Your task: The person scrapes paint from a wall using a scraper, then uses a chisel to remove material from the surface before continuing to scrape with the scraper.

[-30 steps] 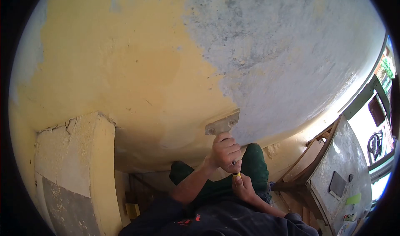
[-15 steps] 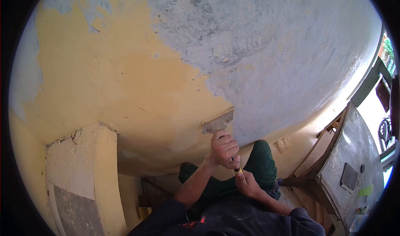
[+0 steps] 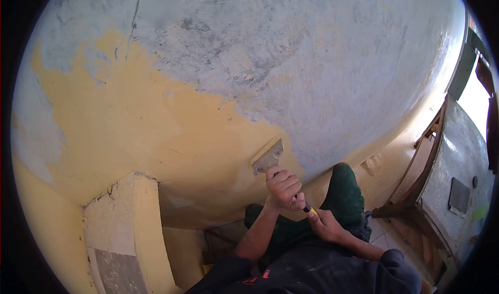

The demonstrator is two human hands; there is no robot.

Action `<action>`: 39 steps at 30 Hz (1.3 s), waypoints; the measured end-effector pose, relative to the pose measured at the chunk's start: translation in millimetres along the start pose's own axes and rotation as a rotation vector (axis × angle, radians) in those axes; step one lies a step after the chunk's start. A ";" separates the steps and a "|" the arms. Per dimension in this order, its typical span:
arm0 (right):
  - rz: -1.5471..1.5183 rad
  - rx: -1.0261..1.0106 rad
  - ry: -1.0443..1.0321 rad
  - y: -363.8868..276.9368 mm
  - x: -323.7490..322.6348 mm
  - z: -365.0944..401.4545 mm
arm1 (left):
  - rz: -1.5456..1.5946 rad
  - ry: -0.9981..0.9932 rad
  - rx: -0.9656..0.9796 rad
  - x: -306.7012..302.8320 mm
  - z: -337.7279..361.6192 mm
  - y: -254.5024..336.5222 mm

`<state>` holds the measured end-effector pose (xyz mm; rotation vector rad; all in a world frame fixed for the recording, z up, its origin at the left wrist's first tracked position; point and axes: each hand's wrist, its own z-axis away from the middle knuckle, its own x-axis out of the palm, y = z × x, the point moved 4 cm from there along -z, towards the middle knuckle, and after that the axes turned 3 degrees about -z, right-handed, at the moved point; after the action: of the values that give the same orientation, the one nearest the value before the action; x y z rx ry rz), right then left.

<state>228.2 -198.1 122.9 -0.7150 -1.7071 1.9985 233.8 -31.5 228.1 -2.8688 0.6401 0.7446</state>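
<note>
Scraper (image 3: pixel 266 159) at yellow wall paint (image 3: pixel 197 133), left of grey patch (image 3: pixel 322 96); left hand (image 3: pixel 285 188) grips near blade, right hand (image 3: pixel 325 225) grips handle end.

Wall's 2 finishes: smooth matt yellow paint, plus a scuffed grey-blue surface with a slight sheen toward the right. Scraper (image 3: pixel 267 158) has a dull metal blade, trousers (image 3: pixel 344 192) are green cloth, and the table top (image 3: pixel 455 154) looks worn, kinda glossy.

Bright daylight glare at right; strong fisheye curve, black corners.
</note>
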 end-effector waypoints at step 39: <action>-0.085 0.007 -0.143 -4.5 -17.9 -12.4 | -0.111 -0.053 -0.057 4.3 -0.7 4.5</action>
<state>249.9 -198.8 127.9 -0.4980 -1.7780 2.0386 235.5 -37.3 226.6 -2.8959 0.4566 0.8321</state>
